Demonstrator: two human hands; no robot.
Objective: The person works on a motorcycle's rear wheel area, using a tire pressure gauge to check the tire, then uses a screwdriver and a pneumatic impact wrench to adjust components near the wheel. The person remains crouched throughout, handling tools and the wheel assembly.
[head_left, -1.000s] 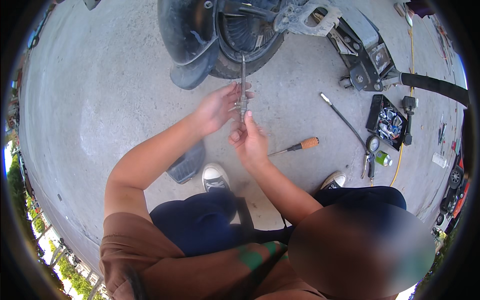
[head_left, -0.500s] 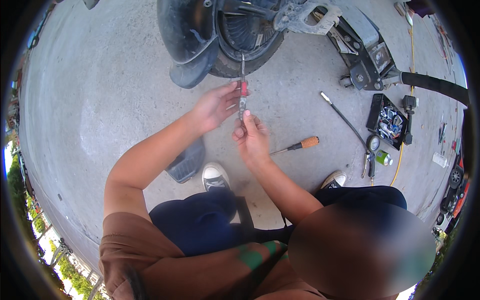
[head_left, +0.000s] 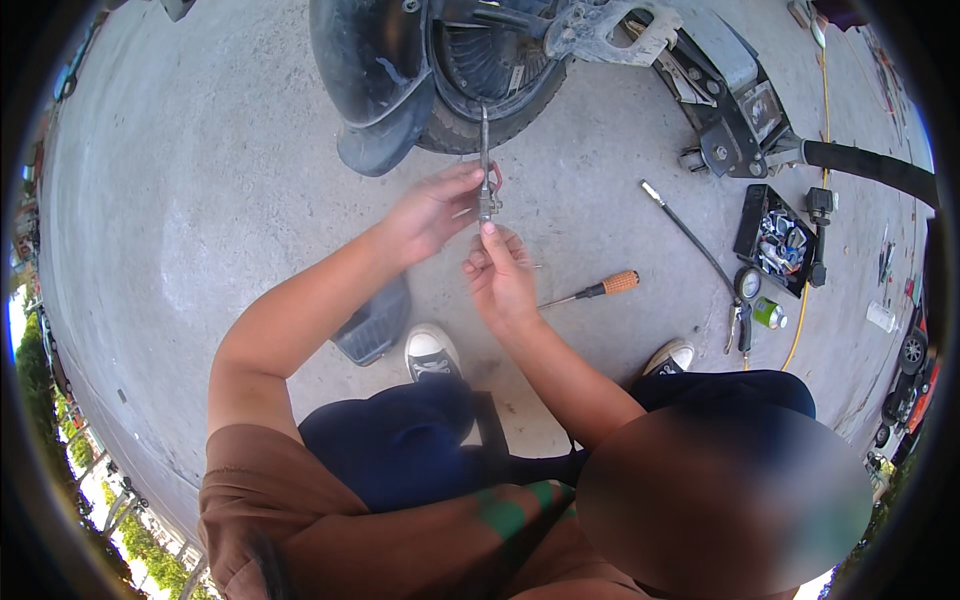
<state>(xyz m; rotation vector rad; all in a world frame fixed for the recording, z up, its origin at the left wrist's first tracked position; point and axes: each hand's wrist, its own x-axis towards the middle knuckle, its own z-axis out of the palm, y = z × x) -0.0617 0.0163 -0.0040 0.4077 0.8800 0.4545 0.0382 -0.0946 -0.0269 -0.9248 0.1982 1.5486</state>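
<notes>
Where the left hand (head_left: 430, 218) curls beside the metal tool (head_left: 485, 152), you cannot tell whether its fingers press on it or merely surround it. Held near the wheel (head_left: 497, 85), the tool is slim and grey, its long shaft pointing at the tyre; a reddish piece shows alongside, and the near end thickens into a knobby fitting. The right hand (head_left: 500, 272) has thumb and fingers pinched on that end. Farther right, an orange-handled screwdriver (head_left: 612, 284) lies on the concrete floor (head_left: 600, 225).
</notes>
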